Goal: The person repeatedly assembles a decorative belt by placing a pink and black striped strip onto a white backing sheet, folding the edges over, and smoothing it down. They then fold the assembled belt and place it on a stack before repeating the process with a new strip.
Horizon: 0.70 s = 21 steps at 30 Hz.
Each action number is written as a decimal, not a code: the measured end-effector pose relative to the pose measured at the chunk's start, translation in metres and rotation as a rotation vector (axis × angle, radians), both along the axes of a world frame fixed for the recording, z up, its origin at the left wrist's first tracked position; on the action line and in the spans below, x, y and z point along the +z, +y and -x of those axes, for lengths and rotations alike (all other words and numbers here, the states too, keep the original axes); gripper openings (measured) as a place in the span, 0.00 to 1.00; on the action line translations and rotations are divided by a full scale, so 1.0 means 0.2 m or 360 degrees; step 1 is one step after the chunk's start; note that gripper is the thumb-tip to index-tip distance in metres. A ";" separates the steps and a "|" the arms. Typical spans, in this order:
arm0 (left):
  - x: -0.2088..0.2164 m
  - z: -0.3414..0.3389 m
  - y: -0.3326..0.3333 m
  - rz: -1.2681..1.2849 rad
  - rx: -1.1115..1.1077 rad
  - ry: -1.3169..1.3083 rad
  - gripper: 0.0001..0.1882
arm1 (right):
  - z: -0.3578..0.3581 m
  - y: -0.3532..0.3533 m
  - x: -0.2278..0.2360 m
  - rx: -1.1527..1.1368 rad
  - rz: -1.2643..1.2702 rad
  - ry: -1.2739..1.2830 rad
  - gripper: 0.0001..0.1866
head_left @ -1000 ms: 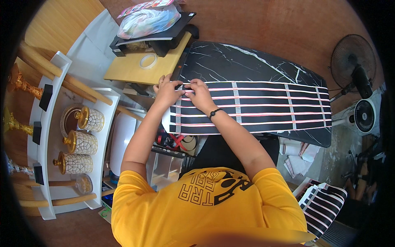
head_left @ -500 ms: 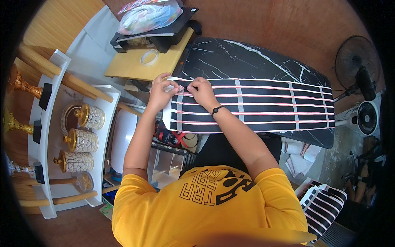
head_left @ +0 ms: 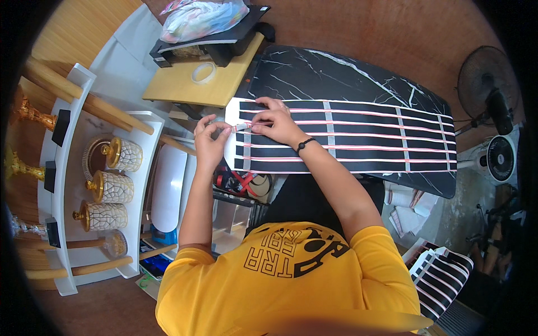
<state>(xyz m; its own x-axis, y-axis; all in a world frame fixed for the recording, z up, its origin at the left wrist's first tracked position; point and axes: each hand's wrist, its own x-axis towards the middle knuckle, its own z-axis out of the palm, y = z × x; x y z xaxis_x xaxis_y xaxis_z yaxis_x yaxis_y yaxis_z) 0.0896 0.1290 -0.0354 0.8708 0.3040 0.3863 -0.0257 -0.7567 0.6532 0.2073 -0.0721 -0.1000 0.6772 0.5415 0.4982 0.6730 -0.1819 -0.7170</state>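
Observation:
A long black sheet [head_left: 370,140] with white, red-edged lines lies lengthwise across the black marble-patterned table [head_left: 291,67]. Several greyish tape bands cross it. At its white left end, my left hand [head_left: 209,147] pinches one end of a small whitish strip [head_left: 242,127] between thumb and forefinger. My right hand [head_left: 278,127] rests over the sheet, its thumb and forefinger closed at the strip's other end. What exactly lies under the right fingertips is hidden.
A yellow side table [head_left: 224,87] carries a roll of tape [head_left: 203,73] and a black printer [head_left: 224,53] topped by a plastic bag [head_left: 204,21]. White shelves [head_left: 144,126] with gold-lidded jars [head_left: 124,155] stand left. Fans [head_left: 499,159] stand right, above another striped bundle [head_left: 445,280].
My left hand has moved down and slightly left, off the upper corner. My right hand has flattened over the sheet. A small strip now shows stretched between the fingers.

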 end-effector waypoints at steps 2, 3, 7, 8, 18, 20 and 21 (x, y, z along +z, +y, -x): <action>0.00 0.01 -0.02 0.0120 -0.0012 0.0025 0.07 | 0.01 0.02 -0.01 -0.0139 0.0125 -0.0070 0.07; 0.01 0.03 -0.05 0.0054 -0.0073 -0.0032 0.07 | 0.00 0.04 -0.02 -0.0223 0.0112 0.0017 0.07; 0.05 0.19 -0.15 0.0016 -0.0060 -0.0058 0.08 | -0.06 0.09 -0.06 -0.0358 0.0074 0.0177 0.06; 0.06 0.23 -0.15 0.0016 -0.0037 -0.0075 0.08 | -0.09 0.10 -0.05 -0.0398 0.0027 0.0196 0.06; -0.09 0.17 -0.06 0.0046 0.0189 -0.0119 0.06 | 0.12 0.02 0.06 -0.0172 0.0100 -0.0090 0.11; -0.09 0.17 -0.05 0.0155 0.0157 -0.0099 0.06 | 0.16 0.04 0.04 -0.0266 0.0329 -0.0054 0.11; -0.08 0.18 -0.06 0.0157 0.0126 -0.0104 0.06 | 0.17 0.05 0.03 -0.0301 0.0472 -0.0015 0.10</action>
<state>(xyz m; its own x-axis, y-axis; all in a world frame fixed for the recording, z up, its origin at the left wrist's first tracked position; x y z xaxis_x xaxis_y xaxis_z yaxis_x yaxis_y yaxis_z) 0.0528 0.1178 -0.0511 0.8166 0.4098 0.4065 -0.0136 -0.6904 0.7233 0.1730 -0.0626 -0.0942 0.7755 0.5291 0.3445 0.6138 -0.5036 -0.6080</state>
